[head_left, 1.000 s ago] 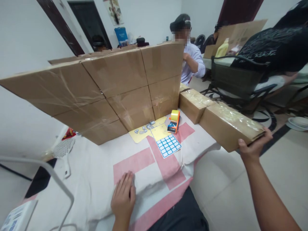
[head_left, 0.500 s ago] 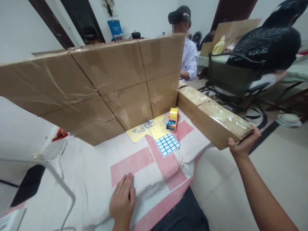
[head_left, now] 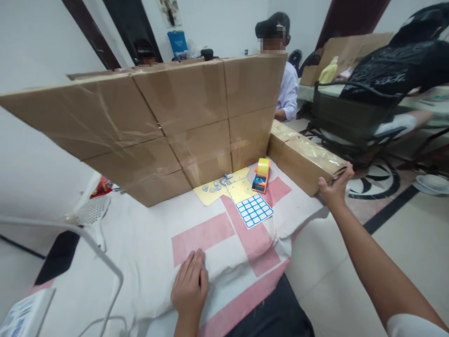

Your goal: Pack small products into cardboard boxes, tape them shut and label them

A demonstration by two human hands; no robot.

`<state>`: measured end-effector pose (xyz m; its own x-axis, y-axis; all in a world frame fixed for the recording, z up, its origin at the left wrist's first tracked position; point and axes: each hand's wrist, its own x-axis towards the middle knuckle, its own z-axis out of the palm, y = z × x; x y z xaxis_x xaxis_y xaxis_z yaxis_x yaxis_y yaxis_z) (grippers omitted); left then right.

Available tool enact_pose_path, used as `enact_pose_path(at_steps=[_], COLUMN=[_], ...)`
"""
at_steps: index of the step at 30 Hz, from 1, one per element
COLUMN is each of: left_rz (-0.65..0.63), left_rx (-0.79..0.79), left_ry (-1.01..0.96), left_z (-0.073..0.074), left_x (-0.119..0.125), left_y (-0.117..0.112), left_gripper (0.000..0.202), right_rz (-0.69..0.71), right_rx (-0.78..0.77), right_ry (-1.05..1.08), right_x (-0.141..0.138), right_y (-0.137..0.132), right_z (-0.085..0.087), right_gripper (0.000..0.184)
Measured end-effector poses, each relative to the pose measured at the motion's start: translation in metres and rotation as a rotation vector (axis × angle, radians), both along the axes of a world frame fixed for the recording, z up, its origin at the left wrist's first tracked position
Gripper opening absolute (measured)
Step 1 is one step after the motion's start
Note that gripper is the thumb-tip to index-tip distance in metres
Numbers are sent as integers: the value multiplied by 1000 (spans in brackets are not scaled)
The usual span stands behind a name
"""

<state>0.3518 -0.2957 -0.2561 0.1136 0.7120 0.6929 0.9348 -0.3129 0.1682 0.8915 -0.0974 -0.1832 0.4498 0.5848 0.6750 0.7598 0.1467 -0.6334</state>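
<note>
My right hand (head_left: 335, 189) is stretched out and grips the near end of a long, tape-covered cardboard side panel (head_left: 301, 157) at the table's right edge. My left hand (head_left: 189, 285) lies flat, fingers together, on the white cloth with pink stripes (head_left: 140, 252). Beyond it lie a sheet of blue-bordered labels (head_left: 255, 210), a yellow backing sheet (head_left: 224, 189) with several small grey pieces (head_left: 219, 183), and an orange and yellow label gun (head_left: 262, 174).
A tall taped cardboard wall (head_left: 157, 126) closes the far side of the table. Other people sit behind it and at the right, one in a dark chair (head_left: 343, 117). A white metal frame (head_left: 87, 252) and a white mesh swatter (head_left: 93, 213) are at left.
The side panel and my right hand on it have swung in toward the table and the back wall. My left hand stays flat on the cloth.
</note>
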Motion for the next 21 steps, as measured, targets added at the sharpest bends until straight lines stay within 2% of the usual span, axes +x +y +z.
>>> enact_pose_path(at_steps=[4,7,9,10,12,14,16,18,21], left_rz=[-8,-22,-57,-63,-27,68,159,214,206], left_rx=[-11,-130,-280,-349,-400,-305,-141,-37,26], left_ry=[-47,-271,-535,-677,-929,-1140,-1353,-1445,-1540], left_z=[7,17,28,36,55,77,100,122,147], left_x=[5,2,-11,-21,-51,-91,-134,-175,-216], left_y=[0,1,5,8,21,44,81,128,208], left_gripper=[45,32,24,22,23,24,28,31,35], right_rz=[17,-76,-121,-84,140,396,548,568,515], right_rx=[-126,-168,-38,57,95,20,-41,-75,-82], right_ry=[110,110,-38,-134,-363,-532,-666,-766,-810], right_x=[-3,-30,-70,-96,-156,-215,-260,-286,-290], right_y=[20,8,-16,-32,-67,-100,-123,-133,-130], right_z=[8,15,12,7,-8,-26,-41,-50,-56], right_gripper=[113,123,111,95,71,58,47,47,50])
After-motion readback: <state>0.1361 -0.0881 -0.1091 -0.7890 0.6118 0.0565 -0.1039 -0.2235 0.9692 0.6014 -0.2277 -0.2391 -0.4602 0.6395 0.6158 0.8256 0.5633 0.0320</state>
